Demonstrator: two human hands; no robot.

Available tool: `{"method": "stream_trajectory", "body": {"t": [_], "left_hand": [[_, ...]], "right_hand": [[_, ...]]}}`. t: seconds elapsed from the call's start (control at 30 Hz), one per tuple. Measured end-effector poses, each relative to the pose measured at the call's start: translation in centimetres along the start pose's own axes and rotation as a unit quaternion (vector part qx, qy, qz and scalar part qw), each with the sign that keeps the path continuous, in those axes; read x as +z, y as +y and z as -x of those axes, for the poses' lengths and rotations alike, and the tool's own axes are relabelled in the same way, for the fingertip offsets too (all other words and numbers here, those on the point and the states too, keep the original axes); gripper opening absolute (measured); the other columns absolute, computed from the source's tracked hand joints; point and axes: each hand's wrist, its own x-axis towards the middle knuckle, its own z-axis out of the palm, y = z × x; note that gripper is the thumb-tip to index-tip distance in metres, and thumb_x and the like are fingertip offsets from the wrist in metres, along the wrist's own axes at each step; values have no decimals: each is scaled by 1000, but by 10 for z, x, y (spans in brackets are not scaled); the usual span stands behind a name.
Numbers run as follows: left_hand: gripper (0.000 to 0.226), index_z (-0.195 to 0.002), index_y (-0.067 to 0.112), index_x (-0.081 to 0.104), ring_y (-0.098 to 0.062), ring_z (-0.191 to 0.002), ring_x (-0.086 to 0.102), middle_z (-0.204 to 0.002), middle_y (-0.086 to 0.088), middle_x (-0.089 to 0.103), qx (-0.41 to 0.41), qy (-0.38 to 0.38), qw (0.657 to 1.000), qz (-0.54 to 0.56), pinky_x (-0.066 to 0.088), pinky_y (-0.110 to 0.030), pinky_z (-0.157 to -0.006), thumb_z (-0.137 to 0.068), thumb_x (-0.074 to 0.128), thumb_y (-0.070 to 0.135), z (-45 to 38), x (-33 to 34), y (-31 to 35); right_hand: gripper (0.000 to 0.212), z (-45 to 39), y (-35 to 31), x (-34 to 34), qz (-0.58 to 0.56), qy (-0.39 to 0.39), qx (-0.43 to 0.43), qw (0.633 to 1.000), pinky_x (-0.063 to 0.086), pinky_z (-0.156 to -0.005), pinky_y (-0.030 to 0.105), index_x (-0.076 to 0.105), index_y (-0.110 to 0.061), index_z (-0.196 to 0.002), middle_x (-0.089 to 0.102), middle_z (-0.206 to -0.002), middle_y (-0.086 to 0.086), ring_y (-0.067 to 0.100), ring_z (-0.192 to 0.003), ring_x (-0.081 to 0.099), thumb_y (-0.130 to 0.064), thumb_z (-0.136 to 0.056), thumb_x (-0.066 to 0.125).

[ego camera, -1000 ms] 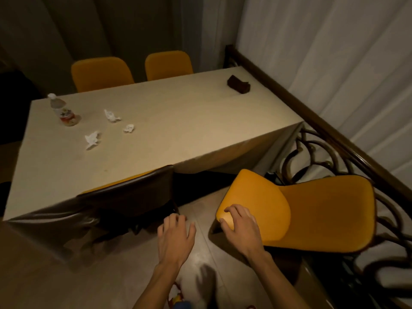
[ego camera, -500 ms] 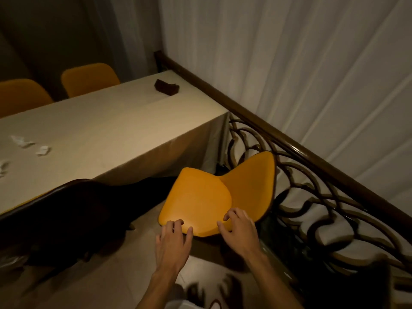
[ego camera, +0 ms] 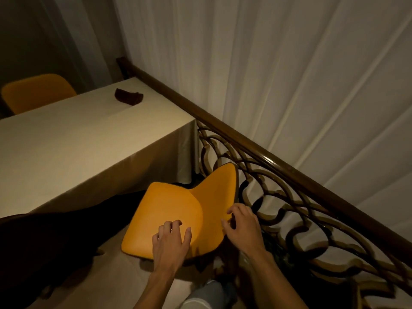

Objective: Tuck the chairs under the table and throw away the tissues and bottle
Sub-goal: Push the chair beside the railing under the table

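Chair [ego camera: 171, 210], orange and rigid, stands just off the desk [ego camera: 73, 150] corner, beside the railing [ego camera: 278, 168]. Your right hand [ego camera: 242, 228] curls its grip on the backrest edge; your left hand [ego camera: 171, 241] lies spread, clamping nothing, on the seat (likely light, slick shell). Push from the backrest.

Dim room; white curtains [ego camera: 289, 74]; wooden railing [ego camera: 278, 163].

A table [ego camera: 73, 148] draped in a pale cream cloth that hangs down over its near edge and corner carries a small dark brown object [ego camera: 128, 96] near its far right corner, while the tiled floor [ego camera: 116, 284] below it bears an orange chair [ego camera: 178, 217] standing just beside the table's corner.
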Motion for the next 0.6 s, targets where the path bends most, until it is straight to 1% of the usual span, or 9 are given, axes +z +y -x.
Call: {"method": "stream_trajectory", "body": {"t": [0.1,0.17,0.27,0.33,0.4,0.47,0.6], "left_hand": [[51,-110,26,59,-19,-96,53,-105,2,61,-19,0,1000,8,42,-39,-79,-89,27,60,-29,20,24],[53,-112,26,58,-18,-99,51,-108,3,60,-48,-6,999,17,40,-38,-81,-89,25,61,-49,29,44],[45,-113,27,58,-17,-100,51,-109,3,59,-90,12,995,29,40,-36,-82,-93,32,57,-73,36,72],[41,-115,27,58,-15,-101,50,-110,4,59,-108,12,994,27,39,-35,-84,-95,37,55,-85,38,86],[45,-117,27,57,-15,-102,50,-111,4,58,-117,7,993,25,39,-36,-85,-94,33,57,-96,42,97],[51,-116,26,57,-16,-102,50,-110,4,58,-124,20,992,26,40,-37,-85,-92,26,59,-101,45,104],[57,-113,24,60,-16,-98,52,-105,3,59,-178,47,983,16,41,-37,-81,-90,23,60,-104,41,109]], "right_hand": [[24,-39,26,-12,4,0,-19,1000,41,-95,33,54,-29,-101,50,-110,-15,6,-109,45,-50,-90,55],[23,-66,40,-23,9,-19,-35,999,42,-95,33,53,-30,-100,49,-108,-16,4,-106,44,-51,-90,54],[25,-105,54,-36,12,-52,-79,995,43,-94,32,53,-30,-101,49,-108,-17,2,-104,43,-52,-90,52],[26,-126,57,-41,14,-63,-102,993,41,-97,31,54,-29,-104,49,-112,-17,1,-107,42,-52,-90,51],[26,-149,60,-47,12,-73,-122,990,39,-97,29,55,-29,-107,49,-115,-15,2,-110,43,-49,-91,52],[25,-168,61,-50,8,-88,-146,985,42,-95,31,56,-27,-105,51,-112,-14,4,-107,44,-47,-90,53],[26,-199,57,-47,3,-125,-192,973,45,-94,35,57,-26,-104,52,-111,-13,4,-106,44,-47,-90,52]]}}
